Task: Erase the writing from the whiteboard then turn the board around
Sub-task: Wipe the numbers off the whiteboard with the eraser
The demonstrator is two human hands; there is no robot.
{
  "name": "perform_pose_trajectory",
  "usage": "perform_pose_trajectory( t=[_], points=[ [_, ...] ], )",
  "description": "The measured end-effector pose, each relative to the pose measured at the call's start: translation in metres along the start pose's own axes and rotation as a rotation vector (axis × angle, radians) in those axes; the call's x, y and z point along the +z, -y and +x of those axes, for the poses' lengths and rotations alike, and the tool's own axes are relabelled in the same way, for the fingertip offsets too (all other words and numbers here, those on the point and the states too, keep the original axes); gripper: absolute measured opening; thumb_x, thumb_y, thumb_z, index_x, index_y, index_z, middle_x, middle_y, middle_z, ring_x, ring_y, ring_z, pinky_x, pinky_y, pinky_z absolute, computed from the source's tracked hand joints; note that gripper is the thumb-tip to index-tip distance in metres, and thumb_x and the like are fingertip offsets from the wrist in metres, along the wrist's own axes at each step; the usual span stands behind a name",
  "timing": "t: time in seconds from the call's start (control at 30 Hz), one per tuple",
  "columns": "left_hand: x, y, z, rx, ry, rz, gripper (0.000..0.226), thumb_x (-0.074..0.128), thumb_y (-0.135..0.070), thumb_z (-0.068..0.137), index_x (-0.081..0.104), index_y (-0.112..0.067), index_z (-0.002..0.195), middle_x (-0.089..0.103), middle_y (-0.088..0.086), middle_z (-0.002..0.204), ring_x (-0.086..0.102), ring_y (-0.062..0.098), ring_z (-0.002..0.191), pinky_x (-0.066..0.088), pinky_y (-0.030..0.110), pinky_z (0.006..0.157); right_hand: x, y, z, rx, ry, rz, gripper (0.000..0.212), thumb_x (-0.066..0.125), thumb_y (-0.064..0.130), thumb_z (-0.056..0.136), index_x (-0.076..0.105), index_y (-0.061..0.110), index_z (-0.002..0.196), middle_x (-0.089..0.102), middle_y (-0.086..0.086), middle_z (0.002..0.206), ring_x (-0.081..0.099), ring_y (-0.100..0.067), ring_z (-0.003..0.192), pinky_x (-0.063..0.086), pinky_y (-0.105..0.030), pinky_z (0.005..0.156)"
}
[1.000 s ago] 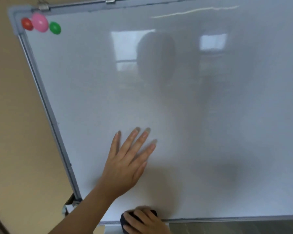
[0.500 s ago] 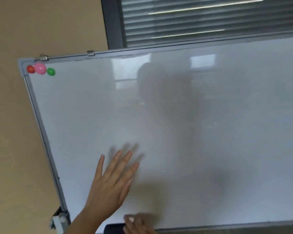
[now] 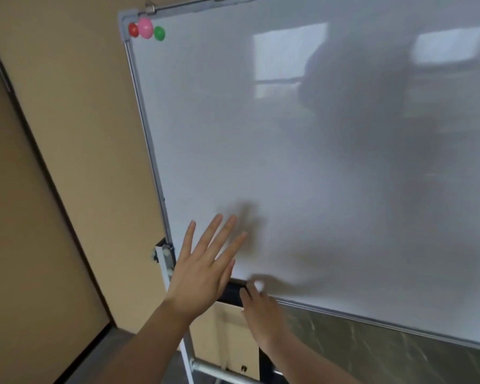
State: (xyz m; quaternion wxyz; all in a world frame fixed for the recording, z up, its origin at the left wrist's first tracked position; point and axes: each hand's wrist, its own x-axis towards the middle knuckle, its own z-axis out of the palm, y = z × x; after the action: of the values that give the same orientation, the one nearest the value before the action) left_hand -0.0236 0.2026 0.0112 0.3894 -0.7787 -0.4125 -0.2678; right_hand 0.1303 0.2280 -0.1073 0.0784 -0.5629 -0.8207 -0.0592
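I see the glossy whiteboard (image 3: 302,162), wiped blank, tilted in its grey metal frame. My left hand (image 3: 203,268) hovers flat, fingers spread, near its lower corner. My right hand (image 3: 261,309) touches the dark eraser (image 3: 233,293) at the bottom edge; its grip is blurred.

magnets: red (image 3: 133,29), pink (image 3: 145,28), green (image 3: 159,33), in a row, pink touching red, green just beside | wall (image 3: 75,112): tan, left | dark strip (image 3: 39,162): runs diagonally down wall | floor (image 3: 372,345): grey marbled, lower right | stand tube (image 3: 222,372): metal, bottom
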Motion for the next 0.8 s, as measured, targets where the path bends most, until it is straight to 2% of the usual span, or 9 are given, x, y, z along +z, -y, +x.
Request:
perform_pose_trajectory(
  t=[0.07, 0.13, 0.17, 0.27, 0.33, 0.4, 0.5, 0.67, 0.8],
  points=[
    [0.005, 0.004, 0.008, 0.008, 0.007, 0.007, 0.048, 0.036, -0.025, 0.102, 0.036, -0.019, 0.149, 0.027, 0.009, 0.159, 0.021, 0.03, 0.148, 0.015, 0.057, 0.119, -0.004, 0.006, 0.0, -0.028, -0.009, -0.008, 0.057, 0.086, 0.018, 0.066, 0.065, 0.006, 0.117, 0.063, -0.013, 0.118, 0.065, -0.029, 0.103, 0.055, -0.037, 0.078],
    [0.015, 0.011, 0.018, 0.017, -0.001, -0.001, 0.049, 0.035, -0.025, 0.102, 0.031, -0.02, 0.151, 0.026, 0.009, 0.16, 0.021, 0.029, 0.148, 0.015, 0.057, 0.119, 0.0, 0.006, 0.003, -0.145, 0.002, -0.186, 0.044, 0.056, 0.003, 0.09, 0.046, -0.002, 0.133, 0.045, -0.021, 0.137, 0.042, -0.039, 0.129, 0.038, -0.045, 0.104],
    [0.02, 0.013, 0.023, 0.026, -0.003, -0.011, 0.052, 0.035, -0.024, 0.102, 0.026, -0.021, 0.153, 0.023, 0.008, 0.16, 0.019, 0.028, 0.149, 0.015, 0.057, 0.119, 0.0, 0.006, 0.004, -0.178, 0.008, -0.178, 0.041, 0.05, 0.0, 0.092, 0.045, -0.003, 0.132, 0.043, -0.022, 0.138, 0.039, -0.041, 0.13, 0.035, -0.045, 0.106],
    [0.034, 0.02, 0.033, 0.058, 0.011, -0.026, 0.063, 0.038, -0.023, 0.101, 0.011, -0.024, 0.158, 0.013, 0.006, 0.164, 0.013, 0.026, 0.151, 0.017, 0.055, 0.119, 0.003, 0.005, 0.009, -0.135, -0.095, -0.095, 0.038, 0.087, 0.016, 0.059, 0.07, 0.008, 0.092, 0.067, -0.011, 0.096, 0.068, -0.027, 0.087, 0.055, -0.031, 0.071],
    [0.04, 0.022, 0.032, 0.089, 0.047, -0.03, 0.062, 0.037, -0.023, 0.101, 0.014, -0.022, 0.158, 0.01, 0.006, 0.165, 0.01, 0.025, 0.152, 0.017, 0.054, 0.12, 0.002, -0.002, 0.014, -0.182, -0.204, -0.001, 0.037, 0.092, 0.029, 0.051, 0.072, 0.016, 0.078, 0.07, -0.002, 0.081, 0.068, -0.014, 0.068, 0.052, -0.022, 0.05],
    [0.046, 0.026, 0.026, 0.171, 0.096, -0.039, 0.056, 0.033, -0.027, 0.103, 0.021, -0.02, 0.157, 0.01, 0.005, 0.165, 0.01, 0.026, 0.152, 0.016, 0.053, 0.12, -0.015, -0.011, 0.018, -0.166, -0.393, 0.037, 0.017, 0.065, 0.031, 0.078, 0.074, 0.017, 0.084, 0.072, 0.001, 0.085, 0.069, -0.01, 0.069, 0.051, -0.019, 0.048],
    [0.056, 0.036, 0.018, 0.323, 0.173, -0.101, 0.056, 0.033, -0.04, 0.105, 0.028, -0.016, 0.155, 0.015, 0.006, 0.164, 0.011, 0.027, 0.151, 0.018, 0.053, 0.12, -0.045, -0.027, 0.021, -0.088, -0.531, 0.087, 0.037, 0.041, 0.031, 0.085, 0.074, 0.016, 0.091, 0.072, 0.002, 0.086, 0.068, -0.011, 0.064, 0.05, -0.019, 0.049],
    [0.063, 0.047, 0.016, 0.353, 0.228, -0.277, 0.056, 0.035, -0.045, 0.102, 0.046, -0.012, 0.146, 0.043, 0.008, 0.152, 0.041, 0.025, 0.14, 0.041, 0.047, 0.11, -0.077, -0.047, 0.018, -0.237, -0.768, 0.058, 0.028, 0.054, 0.014, 0.087, 0.055, 0.006, 0.114, 0.069, -0.012, 0.115, 0.069, -0.023, 0.073, 0.057, -0.029, 0.062],
    [0.054, 0.055, 0.021, 0.224, 0.244, -0.406, 0.058, 0.025, -0.05, 0.103, 0.04, -0.012, 0.144, 0.06, 0.01, 0.134, 0.062, 0.025, 0.116, 0.055, 0.04, 0.093, -0.088, -0.045, 0.016, -0.25, -0.758, 0.054, 0.058, 0.082, -0.003, 0.07, 0.05, 0.007, 0.118, 0.056, -0.018, 0.134, 0.069, -0.03, 0.088, 0.059, -0.036, 0.073]
  ],
)
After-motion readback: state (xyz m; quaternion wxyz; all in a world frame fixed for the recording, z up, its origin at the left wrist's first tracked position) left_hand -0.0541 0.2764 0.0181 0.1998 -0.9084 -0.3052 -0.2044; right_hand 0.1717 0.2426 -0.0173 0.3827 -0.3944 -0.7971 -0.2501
